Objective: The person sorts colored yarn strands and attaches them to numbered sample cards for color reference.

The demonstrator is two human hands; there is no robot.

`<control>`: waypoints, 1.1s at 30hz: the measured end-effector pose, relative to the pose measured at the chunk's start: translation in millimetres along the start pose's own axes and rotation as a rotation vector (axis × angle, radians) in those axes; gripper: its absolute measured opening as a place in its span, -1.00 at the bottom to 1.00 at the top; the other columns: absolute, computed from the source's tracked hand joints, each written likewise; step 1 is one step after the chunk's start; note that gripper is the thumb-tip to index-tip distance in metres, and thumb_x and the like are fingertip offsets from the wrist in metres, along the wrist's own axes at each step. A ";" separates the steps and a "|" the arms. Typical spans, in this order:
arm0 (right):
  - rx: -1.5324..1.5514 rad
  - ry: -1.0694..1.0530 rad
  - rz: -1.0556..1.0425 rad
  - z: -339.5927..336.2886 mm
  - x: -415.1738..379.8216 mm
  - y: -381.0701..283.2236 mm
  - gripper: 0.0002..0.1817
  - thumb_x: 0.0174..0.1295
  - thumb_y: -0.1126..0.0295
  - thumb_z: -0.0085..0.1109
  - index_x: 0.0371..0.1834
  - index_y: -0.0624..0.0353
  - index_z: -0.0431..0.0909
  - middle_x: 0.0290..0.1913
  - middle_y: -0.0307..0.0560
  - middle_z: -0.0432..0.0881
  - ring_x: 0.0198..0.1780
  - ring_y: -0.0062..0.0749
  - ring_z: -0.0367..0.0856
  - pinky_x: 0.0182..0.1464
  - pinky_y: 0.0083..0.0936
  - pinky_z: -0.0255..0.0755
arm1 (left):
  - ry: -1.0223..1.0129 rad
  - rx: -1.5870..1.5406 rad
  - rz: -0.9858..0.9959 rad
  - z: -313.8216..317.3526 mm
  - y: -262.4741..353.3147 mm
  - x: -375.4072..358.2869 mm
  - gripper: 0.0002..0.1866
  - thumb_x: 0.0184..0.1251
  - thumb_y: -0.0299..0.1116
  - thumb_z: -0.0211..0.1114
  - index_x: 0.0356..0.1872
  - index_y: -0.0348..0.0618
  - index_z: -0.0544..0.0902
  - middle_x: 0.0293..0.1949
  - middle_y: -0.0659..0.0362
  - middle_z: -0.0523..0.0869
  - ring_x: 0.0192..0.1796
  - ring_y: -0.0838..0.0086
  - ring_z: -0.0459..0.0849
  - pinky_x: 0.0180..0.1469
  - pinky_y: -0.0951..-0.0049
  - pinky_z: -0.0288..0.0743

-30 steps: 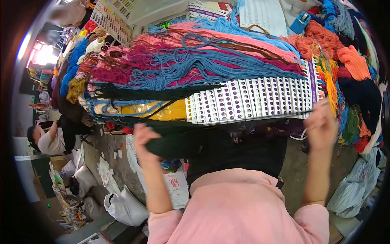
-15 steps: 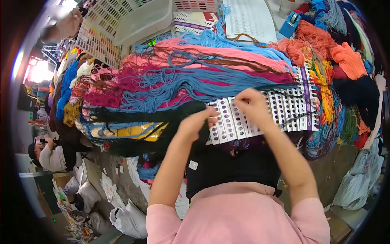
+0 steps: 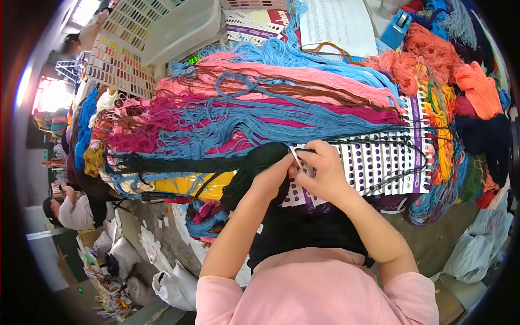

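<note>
Left grip (image 3: 275, 174) is curled closed around a thick bunch of black thread (image 3: 265, 158). Right grip (image 3: 326, 173) is just beside it, with bent fingers and their tips close together, near the left end of a row of white cards (image 3: 379, 162) with holes. Hands hide that spot, so I cannot tell if those tips pinch a card, some thread or both. The black bunch is near the middle, in front of the blue thread (image 3: 254, 124). Thin black strands run right over the cards and loop back. Behind the blue are 2 more colors, dark pink thread (image 3: 346, 113) and light pink thread (image 3: 303, 77). Farther back is a printed paper (image 3: 336, 27).
</note>
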State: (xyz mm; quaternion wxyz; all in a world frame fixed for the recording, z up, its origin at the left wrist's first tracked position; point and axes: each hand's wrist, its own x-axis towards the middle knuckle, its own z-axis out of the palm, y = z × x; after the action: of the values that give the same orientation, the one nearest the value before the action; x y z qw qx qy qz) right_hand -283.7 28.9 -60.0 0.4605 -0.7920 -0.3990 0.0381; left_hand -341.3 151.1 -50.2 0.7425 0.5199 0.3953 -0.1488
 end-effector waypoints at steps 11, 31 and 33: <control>0.347 0.067 0.189 -0.2 -1.3 1.9 -0.81 -0.19 0.62 0.01 -0.42 0.24 0.48 -0.44 -0.11 0.42 -0.40 -0.31 0.39 -0.38 -0.52 0.25 | -0.494 -0.743 0.026 -45.3 -0.5 -24.0 -0.82 0.16 -0.45 -0.05 -0.21 -0.19 0.41 -0.58 0.31 0.44 -0.74 0.79 0.14 -0.63 0.77 0.05; -0.133 0.046 0.145 12.8 -1.1 -5.6 -0.58 -0.35 0.34 0.23 -0.30 0.07 0.41 -0.37 -0.17 0.29 -0.21 -0.30 0.24 -0.18 -0.39 0.06 | 0.466 -0.523 0.567 -220.1 66.7 -159.6 -0.70 0.14 -0.44 -0.02 -0.10 -0.36 0.37 -0.53 0.26 0.51 -0.69 0.75 0.29 -0.65 0.78 0.22; -0.097 0.079 0.125 12.8 -4.4 -8.0 -0.64 -0.32 0.37 0.24 -0.35 0.11 0.42 -0.35 -0.16 0.30 -0.22 -0.30 0.27 -0.18 -0.39 0.09 | 0.289 -0.297 0.414 -166.0 34.4 -159.9 -0.67 0.14 -0.35 -0.01 -0.12 -0.36 0.39 -0.44 0.17 0.56 -0.67 0.72 0.33 -0.60 0.75 0.26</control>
State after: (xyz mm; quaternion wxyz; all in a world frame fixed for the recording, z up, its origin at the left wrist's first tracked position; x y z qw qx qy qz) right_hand -296.9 37.0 -62.5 0.4335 -0.8378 -0.3315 0.0160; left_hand -494.1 282.7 66.5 0.7610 0.4909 0.3999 0.1412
